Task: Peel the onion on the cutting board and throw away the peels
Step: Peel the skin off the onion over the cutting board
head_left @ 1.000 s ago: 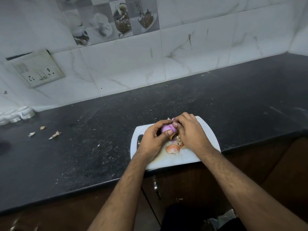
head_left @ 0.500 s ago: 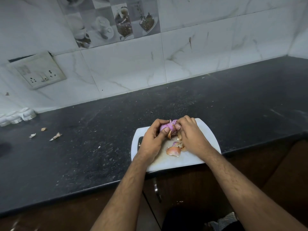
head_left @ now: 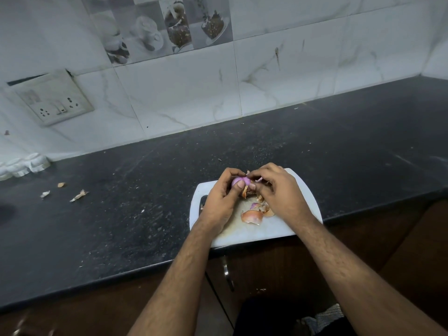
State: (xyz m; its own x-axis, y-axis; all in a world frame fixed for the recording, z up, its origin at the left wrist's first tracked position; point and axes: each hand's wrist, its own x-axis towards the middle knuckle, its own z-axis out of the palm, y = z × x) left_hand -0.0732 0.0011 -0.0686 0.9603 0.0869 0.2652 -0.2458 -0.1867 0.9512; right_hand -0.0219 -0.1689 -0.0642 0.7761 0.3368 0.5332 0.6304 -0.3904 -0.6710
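Onion [head_left: 238, 182], its glossy purple flesh partly bared, is held over the far edge of the white plastic cutting board [head_left: 303, 190] on the speckled black worktop [head_left: 145, 202]. It is gripped by the left hand [head_left: 219, 202], fingers curled round it, while a papery strip at its 3 o'clock is pinched by the right hand [head_left: 278, 192]. Curled, brittle orange peels [head_left: 252, 216] lie at the board's 6 o'clock; stripping seems unfinished, and nothing is yet binned.

Dim, bluish light; wide-angle bending at edges; lower-left corner blurred.
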